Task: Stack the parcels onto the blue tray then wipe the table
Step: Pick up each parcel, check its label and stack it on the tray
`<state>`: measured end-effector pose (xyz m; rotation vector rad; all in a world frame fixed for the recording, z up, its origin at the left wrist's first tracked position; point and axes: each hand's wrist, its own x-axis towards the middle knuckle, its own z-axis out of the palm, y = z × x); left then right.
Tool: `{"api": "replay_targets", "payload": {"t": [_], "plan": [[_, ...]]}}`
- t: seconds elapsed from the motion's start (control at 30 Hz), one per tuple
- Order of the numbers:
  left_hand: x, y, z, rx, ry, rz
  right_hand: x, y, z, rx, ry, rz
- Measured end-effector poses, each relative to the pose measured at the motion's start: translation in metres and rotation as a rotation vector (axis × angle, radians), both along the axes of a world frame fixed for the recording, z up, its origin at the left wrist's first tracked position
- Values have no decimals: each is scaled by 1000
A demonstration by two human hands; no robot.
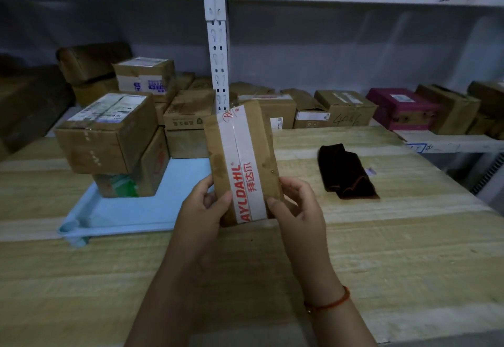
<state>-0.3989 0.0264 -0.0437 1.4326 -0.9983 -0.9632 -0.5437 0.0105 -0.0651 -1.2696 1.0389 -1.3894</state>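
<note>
A person holds a long brown parcel (pixel 242 163) up over the wooden desk (pixel 381 237), in the middle of the view. White tape with red letters runs down its top face. The left hand (pixel 203 204) holds the near left edge, thumb on top and fingers curled under. The right hand (pixel 296 204) holds the near right edge the same way, so each grip is clamped on the parcel. Both arms reach forward from the bottom of the view, and the right wrist has an orange band (pixel 327 303). The parcel's far end tips up and away, toward the shelf post (pixel 218 60). The blue tray (pixel 131 210) lies flat on the desk to the left, just beside the parcel's near end. Its near edge is close to the left hand, and one small blue foot (pixel 79 241) shows under the near left corner. Two boxes sit in a stack on the far left part of the tray: a big box (pixel 106 133) on top, turned a bit, and a lower box (pixel 128 180) with green on it. The right part of the tray is bare and open. A dark cloth (pixel 345 172) lies folded on the desk to the right, well apart from the hands. The desk in front of the hands and around the cloth is open. Behind the desk a white shelf (pixel 450 142) holds more boxes in a row, and one is pink (pixel 401 109).
</note>
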Motion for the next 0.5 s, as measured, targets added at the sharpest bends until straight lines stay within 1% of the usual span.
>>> {"api": "replay_targets", "payload": {"t": [0.1, 0.2, 0.33, 0.5], "plan": [[3, 0, -1, -4, -25, 22, -1, -3, -4, 16, 12, 41], [4, 0, -2, -23, -64, 30, 0, -8, -11, 13, 93, 71], [3, 0, -3, -37, -81, 14, 2, -15, -22, -13, 249, 36], [0, -1, -4, -41, -62, -20, -3, -23, -30, -38, 295, -7]]}}
